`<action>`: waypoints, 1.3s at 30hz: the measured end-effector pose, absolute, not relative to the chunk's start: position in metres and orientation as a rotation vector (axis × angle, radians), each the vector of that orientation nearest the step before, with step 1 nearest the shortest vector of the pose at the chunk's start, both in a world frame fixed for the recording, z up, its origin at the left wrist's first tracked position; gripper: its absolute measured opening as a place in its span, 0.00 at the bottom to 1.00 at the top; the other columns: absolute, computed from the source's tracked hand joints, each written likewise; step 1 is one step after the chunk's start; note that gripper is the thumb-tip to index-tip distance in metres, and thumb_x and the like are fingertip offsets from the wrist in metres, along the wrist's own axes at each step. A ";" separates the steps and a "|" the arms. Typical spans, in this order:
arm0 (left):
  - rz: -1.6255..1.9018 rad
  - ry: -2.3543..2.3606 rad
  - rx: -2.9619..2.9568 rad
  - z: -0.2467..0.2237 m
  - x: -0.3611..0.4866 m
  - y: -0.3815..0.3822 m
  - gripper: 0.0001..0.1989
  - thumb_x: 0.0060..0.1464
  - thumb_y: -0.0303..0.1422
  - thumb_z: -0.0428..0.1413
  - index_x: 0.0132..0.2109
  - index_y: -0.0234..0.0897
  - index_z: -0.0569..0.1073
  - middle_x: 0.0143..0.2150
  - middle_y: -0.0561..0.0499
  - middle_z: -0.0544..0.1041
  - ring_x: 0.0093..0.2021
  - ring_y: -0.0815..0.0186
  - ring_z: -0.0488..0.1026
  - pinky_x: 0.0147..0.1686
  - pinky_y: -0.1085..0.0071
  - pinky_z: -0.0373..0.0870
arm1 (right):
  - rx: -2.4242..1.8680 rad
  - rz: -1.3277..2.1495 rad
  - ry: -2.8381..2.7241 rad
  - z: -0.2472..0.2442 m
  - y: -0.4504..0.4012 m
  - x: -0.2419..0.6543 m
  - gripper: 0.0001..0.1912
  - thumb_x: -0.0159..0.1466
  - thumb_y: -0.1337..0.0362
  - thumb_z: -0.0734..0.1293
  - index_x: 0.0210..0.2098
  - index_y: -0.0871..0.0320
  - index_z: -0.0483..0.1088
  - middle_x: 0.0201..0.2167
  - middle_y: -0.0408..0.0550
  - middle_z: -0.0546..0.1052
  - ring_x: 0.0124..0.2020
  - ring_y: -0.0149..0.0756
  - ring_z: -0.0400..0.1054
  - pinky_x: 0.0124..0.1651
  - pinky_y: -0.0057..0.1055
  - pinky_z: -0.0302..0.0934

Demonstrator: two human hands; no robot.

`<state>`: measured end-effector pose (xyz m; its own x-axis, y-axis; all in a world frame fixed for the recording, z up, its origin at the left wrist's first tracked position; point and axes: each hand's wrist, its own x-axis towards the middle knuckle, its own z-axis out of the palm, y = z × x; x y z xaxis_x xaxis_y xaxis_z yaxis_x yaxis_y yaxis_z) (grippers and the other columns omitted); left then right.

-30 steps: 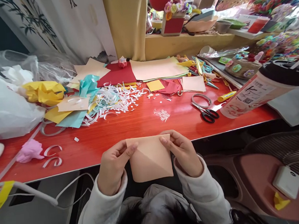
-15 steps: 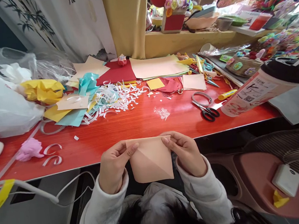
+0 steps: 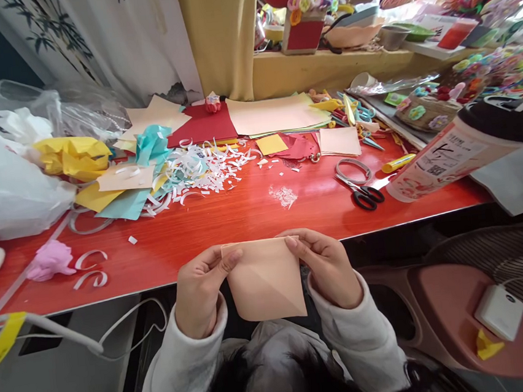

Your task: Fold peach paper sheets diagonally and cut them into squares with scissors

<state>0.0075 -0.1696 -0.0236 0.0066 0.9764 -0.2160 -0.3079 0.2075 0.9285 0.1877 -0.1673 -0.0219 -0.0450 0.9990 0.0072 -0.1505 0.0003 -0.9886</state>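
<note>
A square of peach paper [image 3: 266, 282] hangs in front of me at the table's near edge, a faint crease running diagonally across it. My left hand [image 3: 205, 287] pinches its upper left corner, thumb in front and fingers behind. At the upper right corner, my right hand [image 3: 326, 267] grips it the same way. The sheet's lower part bows slightly and hangs free over my lap. Beyond my right hand, black-handled scissors [image 3: 367, 198] lie on the red table [image 3: 227, 224] beside a roll of tape [image 3: 354, 170].
White paper shreds [image 3: 213, 170] and coloured sheets are heaped at the left back. A large cup [image 3: 451, 153] stands at the right near a yellow marker [image 3: 398, 163]. Stacked peach paper [image 3: 276, 113] lies at the back. A pink stool [image 3: 468, 324] holds a white power bank [image 3: 500, 313].
Both hands keep hold of the peach paper. My right thumb has shifted slightly along the top edge, and the sheet's lower edge hangs a little lower.
</note>
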 end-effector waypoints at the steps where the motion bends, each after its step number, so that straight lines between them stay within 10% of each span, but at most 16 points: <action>1: 1.199 1.091 0.815 -0.023 0.008 -0.170 0.06 0.45 0.33 0.62 0.33 0.37 0.77 0.30 0.54 0.79 0.32 0.71 0.73 0.33 0.80 0.69 | -1.076 1.301 -1.128 -0.022 -0.167 0.187 0.08 0.59 0.61 0.65 0.33 0.56 0.75 0.26 0.42 0.75 0.27 0.28 0.67 0.34 0.25 0.63; 11: 1.342 1.202 1.026 -0.028 0.007 -0.172 0.04 0.48 0.33 0.59 0.33 0.42 0.78 0.31 0.56 0.79 0.34 0.71 0.74 0.35 0.80 0.68 | -1.145 1.293 -1.327 -0.023 -0.161 0.200 0.11 0.60 0.57 0.64 0.33 0.59 0.72 0.26 0.44 0.73 0.29 0.30 0.66 0.32 0.26 0.60; 19: 0.779 1.145 1.337 -0.041 -0.003 -0.179 0.16 0.51 0.41 0.54 0.40 0.35 0.77 0.35 0.50 0.79 0.37 0.62 0.74 0.37 0.73 0.69 | -1.263 1.167 -1.683 -0.017 -0.159 0.232 0.14 0.62 0.56 0.60 0.30 0.60 0.68 0.21 0.42 0.67 0.23 0.27 0.60 0.25 0.24 0.55; 27: 0.677 1.238 1.898 -0.035 0.015 -0.192 0.11 0.55 0.33 0.50 0.33 0.39 0.77 0.28 0.54 0.79 0.25 0.69 0.74 0.26 0.77 0.65 | -1.231 0.479 -2.230 -0.006 -0.179 0.217 0.13 0.62 0.59 0.62 0.44 0.56 0.69 0.41 0.50 0.76 0.42 0.38 0.71 0.44 0.33 0.64; 32: 0.708 1.173 1.994 -0.039 0.027 -0.200 0.14 0.57 0.32 0.47 0.31 0.37 0.76 0.25 0.51 0.78 0.24 0.69 0.75 0.24 0.78 0.66 | -1.133 0.266 -2.275 -0.014 -0.193 0.188 0.15 0.66 0.67 0.55 0.27 0.58 0.68 0.23 0.45 0.74 0.26 0.32 0.68 0.36 0.31 0.63; 39: 0.690 1.164 1.935 -0.046 0.036 -0.210 0.12 0.56 0.31 0.49 0.31 0.36 0.77 0.23 0.53 0.78 0.21 0.72 0.72 0.21 0.80 0.64 | -1.197 0.374 -2.083 -0.034 -0.200 0.200 0.11 0.64 0.67 0.58 0.28 0.56 0.68 0.23 0.41 0.76 0.26 0.29 0.70 0.43 0.29 0.64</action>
<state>0.0363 -0.2102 -0.0463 0.4380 0.8968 0.0632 0.4856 -0.2952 0.8228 0.1997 -0.1999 -0.0342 -0.3320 0.8418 0.4257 0.6409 0.5324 -0.5529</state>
